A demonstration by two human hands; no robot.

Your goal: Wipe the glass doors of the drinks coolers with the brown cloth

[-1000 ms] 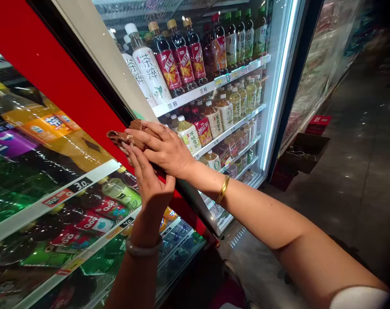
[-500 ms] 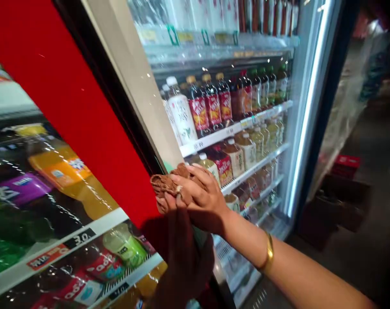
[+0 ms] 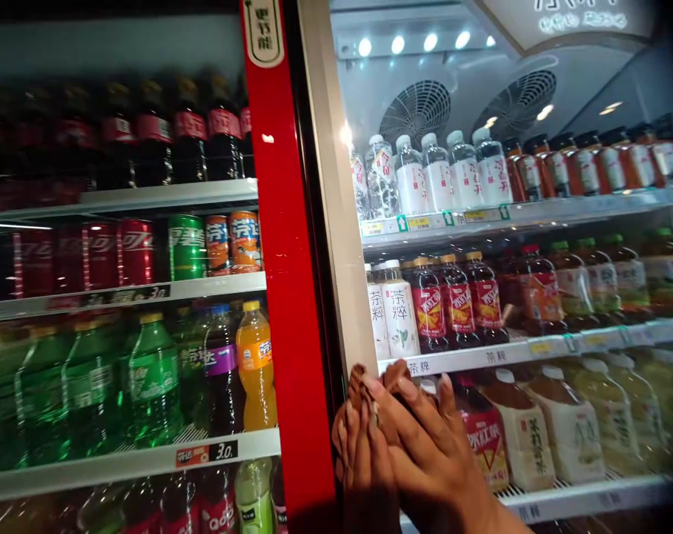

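A crumpled brown cloth (image 3: 396, 375) is pressed against the pale door frame (image 3: 342, 222) between two drink coolers. My right hand (image 3: 433, 434) comes in from the lower right and grips it, fingers pointing up and to the left. Below and just left of it, my left hand (image 3: 367, 463) is in shadow, fingertips upward and together on the cloth's lower part. The two hands touch or overlap. Part of the cloth is hidden under the fingers, and both wrists are mostly out of view.
On the left, a red-edged cooler (image 3: 281, 245) holds cola bottles, cans (image 3: 135, 252) and green bottles (image 3: 154, 371). The lit cooler at right has shelves of water bottles (image 3: 411, 178) and tea bottles (image 3: 459, 300) behind glass. Two round fan grilles (image 3: 417, 107) sit above them.
The view has tilted up and straightened, bringing the upper shelves and fans into sight. Both hands and the cloth remain together against the frame, now lower and further right in the picture.
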